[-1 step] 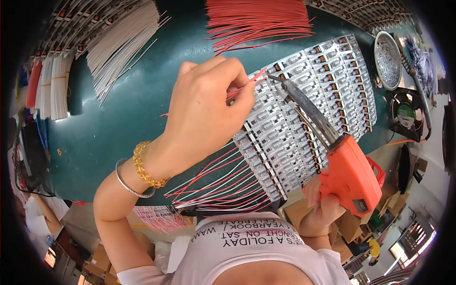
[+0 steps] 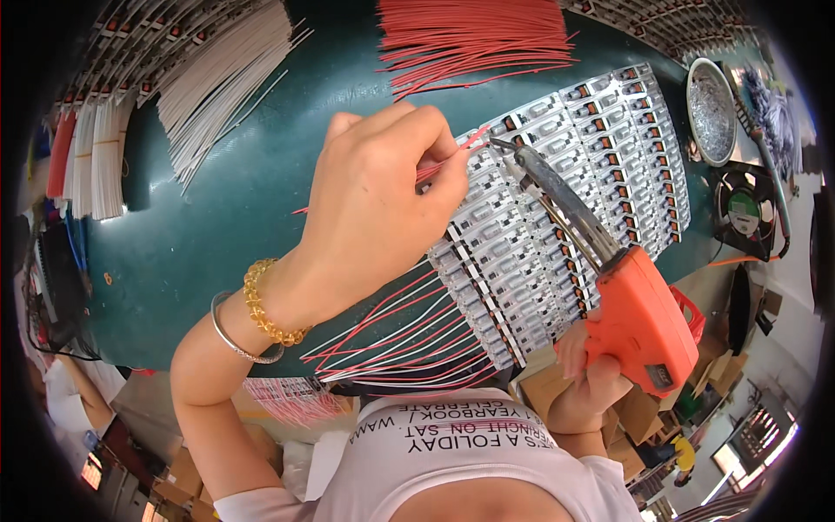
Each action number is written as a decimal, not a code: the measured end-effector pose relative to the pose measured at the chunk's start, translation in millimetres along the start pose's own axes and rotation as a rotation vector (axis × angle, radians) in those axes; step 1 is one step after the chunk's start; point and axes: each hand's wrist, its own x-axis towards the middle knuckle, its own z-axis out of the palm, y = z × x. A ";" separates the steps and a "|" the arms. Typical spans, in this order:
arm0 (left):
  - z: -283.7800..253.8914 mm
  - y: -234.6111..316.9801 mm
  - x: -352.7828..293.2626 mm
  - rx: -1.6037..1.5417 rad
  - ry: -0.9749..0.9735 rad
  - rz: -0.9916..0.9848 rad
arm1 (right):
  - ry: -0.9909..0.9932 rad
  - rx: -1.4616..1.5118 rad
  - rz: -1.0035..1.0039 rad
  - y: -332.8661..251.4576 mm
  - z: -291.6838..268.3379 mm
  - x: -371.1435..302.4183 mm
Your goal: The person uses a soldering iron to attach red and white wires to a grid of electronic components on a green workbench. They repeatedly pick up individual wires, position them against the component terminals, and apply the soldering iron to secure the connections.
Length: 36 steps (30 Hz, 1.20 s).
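Observation:
My left hand (image 2: 374, 191) is closed in a pinch around thin red wires (image 2: 474, 137). Their ends poke out past my fingertips at the upper left edge of a panel of small silver circuit boards (image 2: 531, 235). My right hand (image 2: 591, 378) grips an orange soldering gun (image 2: 648, 322) from below. Its dark tip points up and left, close beside the red wire ends; whether they touch I cannot tell. Along the panel's lower left edge, a row of red and white wires (image 2: 409, 339) stretches out to the left.
A bundle of red wires (image 2: 474, 39) lies at the back of the green table (image 2: 183, 287), with white wires (image 2: 222, 91) to its left. At the right stand a metal bowl (image 2: 711, 111) and a small black fan (image 2: 746, 211). More board panels line the far corners.

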 end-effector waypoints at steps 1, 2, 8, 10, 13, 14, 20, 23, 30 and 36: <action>-0.9 -0.9 0.2 -0.006 0.004 0.003 | -0.010 -0.127 -0.046 14.3 -12.6 -5.5; -0.8 -0.7 0.7 -0.008 0.005 0.010 | -0.022 -0.206 -0.090 18.3 -16.7 -6.8; -0.8 -1.3 0.6 0.025 0.010 0.020 | 0.036 -0.341 -0.216 24.6 -18.1 -9.0; 1.4 -1.1 1.6 0.027 0.027 0.048 | 0.007 -0.060 -0.289 20.4 -6.4 -3.3; 2.0 -2.1 0.6 0.025 0.024 0.044 | -0.039 0.051 -0.183 0.0 3.5 3.9; 2.1 -2.1 0.6 0.022 0.018 0.038 | -0.031 -0.012 -0.150 0.5 1.2 2.1; -1.5 -0.2 0.9 -0.001 0.038 0.004 | 0.126 0.319 -0.081 54.5 -30.3 -20.6; -5.3 -2.2 3.1 0.146 0.170 0.246 | 0.215 0.849 -0.388 91.3 -16.4 -18.3; -0.8 8.0 -6.8 0.082 0.037 0.092 | 0.070 0.066 -0.093 9.8 -5.5 -11.9; 0.7 5.6 -5.4 0.112 -0.002 0.089 | 0.025 0.048 -0.082 14.6 -9.6 -12.5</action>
